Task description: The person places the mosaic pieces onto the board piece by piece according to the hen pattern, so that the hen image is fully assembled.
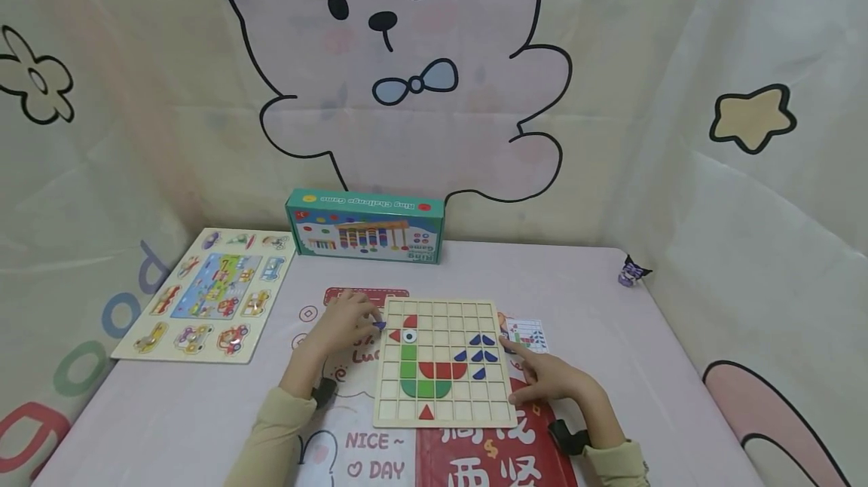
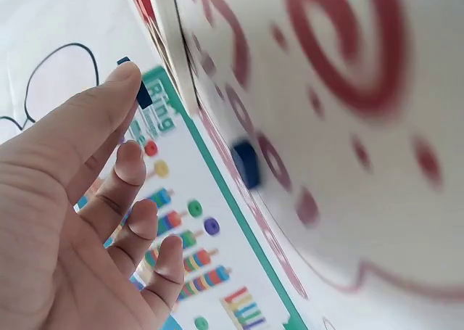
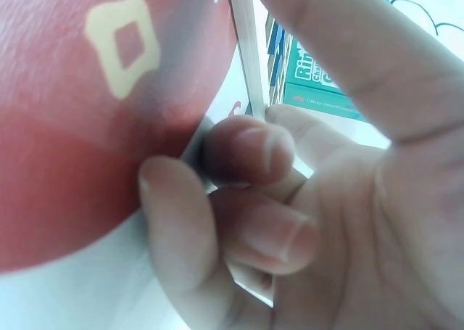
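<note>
My left hand (image 1: 347, 321) is at the upper left edge of a square wooden grid board (image 1: 444, 413). It pinches a small dark blue piece (image 2: 143, 94) between thumb and index finger, the other fingers loosely bent. In the left wrist view, another blue piece (image 2: 246, 165) lies on the printed mat. On the board, red, green and blue pieces form a bird-like figure, with a white eye piece (image 1: 409, 336) and a red triangle (image 1: 426, 413) below. My right hand (image 1: 552, 378) touches the board's right edge with index finger and thumb; its other fingers are curled.
A printed mat (image 1: 380, 457) lies beneath the board. A small picture card (image 1: 529, 335) is partly behind the right hand. Farther back stand a green game box (image 1: 366, 227) and a flat picture puzzle (image 1: 264, 344); a small purple wrapped item (image 1: 632, 271) sits at the far right.
</note>
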Demonstrator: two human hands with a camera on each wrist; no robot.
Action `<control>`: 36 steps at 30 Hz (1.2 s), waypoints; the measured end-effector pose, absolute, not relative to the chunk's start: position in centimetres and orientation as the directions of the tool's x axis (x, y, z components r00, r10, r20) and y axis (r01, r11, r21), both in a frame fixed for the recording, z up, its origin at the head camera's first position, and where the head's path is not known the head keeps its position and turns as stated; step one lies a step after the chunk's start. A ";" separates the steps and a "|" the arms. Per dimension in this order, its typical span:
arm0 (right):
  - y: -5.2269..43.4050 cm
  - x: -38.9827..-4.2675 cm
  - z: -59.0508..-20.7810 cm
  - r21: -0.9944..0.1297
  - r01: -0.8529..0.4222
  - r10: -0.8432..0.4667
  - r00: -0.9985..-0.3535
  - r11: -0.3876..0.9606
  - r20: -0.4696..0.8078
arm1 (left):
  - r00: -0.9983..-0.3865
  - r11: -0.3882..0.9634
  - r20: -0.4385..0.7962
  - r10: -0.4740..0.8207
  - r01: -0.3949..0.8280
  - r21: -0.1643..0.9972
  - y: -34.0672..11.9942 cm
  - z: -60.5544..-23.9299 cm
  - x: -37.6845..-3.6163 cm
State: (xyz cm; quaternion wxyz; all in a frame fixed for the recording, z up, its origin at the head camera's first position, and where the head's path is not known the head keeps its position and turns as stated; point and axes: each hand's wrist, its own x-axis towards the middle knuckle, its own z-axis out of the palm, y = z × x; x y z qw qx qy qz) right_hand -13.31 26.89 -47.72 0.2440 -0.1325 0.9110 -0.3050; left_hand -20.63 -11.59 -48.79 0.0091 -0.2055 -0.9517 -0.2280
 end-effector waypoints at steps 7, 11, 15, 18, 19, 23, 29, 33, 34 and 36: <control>26.9 -13.3 -47.6 -0.622 -0.088 -0.386 -0.848 0.778 -0.363 | -0.892 0.807 0.124 0.435 0.447 0.387 -8.9 -48.8 -20.1; 26.9 -13.3 -47.7 -0.613 -0.088 -0.381 -0.849 0.785 -0.366 | -0.861 0.765 0.140 0.488 0.500 0.406 -7.5 -48.7 -19.7; 26.9 -13.3 -47.8 -0.610 -0.086 -0.377 -0.851 0.788 -0.367 | -0.840 0.735 0.136 0.525 0.529 0.426 -6.3 -48.5 -19.3; 26.9 -13.3 -47.8 -0.610 -0.088 -0.378 -0.852 0.787 -0.364 | -0.824 0.721 0.146 0.547 0.553 0.417 -5.4 -48.4 -19.1; 26.9 -13.3 -47.8 -0.609 -0.088 -0.376 -0.852 0.788 -0.363 | -0.820 0.720 0.149 0.553 0.560 0.410 -5.2 -48.4 -19.1; 26.9 -13.3 -47.7 -0.606 -0.086 -0.372 -0.854 0.791 -0.365 | -0.806 0.713 0.164 0.569 0.583 0.390 -4.2 -48.5 -18.9; 26.8 -13.3 -47.6 -0.606 -0.087 -0.374 -0.852 0.791 -0.365 | -0.795 0.710 0.150 0.588 0.596 0.376 -2.8 -48.1 -18.5; 26.8 -13.3 -47.6 -0.609 -0.088 -0.378 -0.850 0.789 -0.367 | -0.786 0.706 0.145 0.601 0.608 0.364 -1.9 -47.8 -18.2; 26.8 -13.4 -47.6 -0.608 -0.087 -0.378 -0.850 0.789 -0.368 | -0.784 0.704 0.148 0.603 0.611 0.362 -1.8 -47.7 -18.2; 26.8 -13.4 -47.6 -0.606 -0.090 -0.379 -0.849 0.790 -0.367 | -0.778 0.699 0.153 0.609 0.618 0.360 -1.3 -47.6 -18.1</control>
